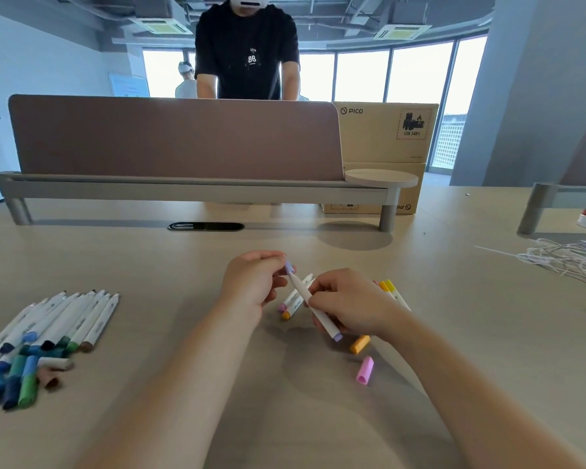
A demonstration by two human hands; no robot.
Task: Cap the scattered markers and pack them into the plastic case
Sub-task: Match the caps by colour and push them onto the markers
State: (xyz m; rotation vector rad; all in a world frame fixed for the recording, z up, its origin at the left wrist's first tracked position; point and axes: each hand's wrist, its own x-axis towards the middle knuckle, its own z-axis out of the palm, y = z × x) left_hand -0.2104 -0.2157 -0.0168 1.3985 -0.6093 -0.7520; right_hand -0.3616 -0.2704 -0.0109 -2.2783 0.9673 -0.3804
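Marker (300, 288) (lilac) held between left hand (254, 282) and right hand (351, 306).

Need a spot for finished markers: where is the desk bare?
Bare desk lies between the left marker pile and the left hand, beyond both hands up to the cable slot, and right of the pink cap below the white cables. Crowded around the right hand: loose caps, markers.

Left grip (254, 282) pinches the lilac cap (288, 266); right grip (349, 302) curls round the marker (299, 286); forearms converge.

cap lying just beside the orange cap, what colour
The cap is pink, best seen in the head view.
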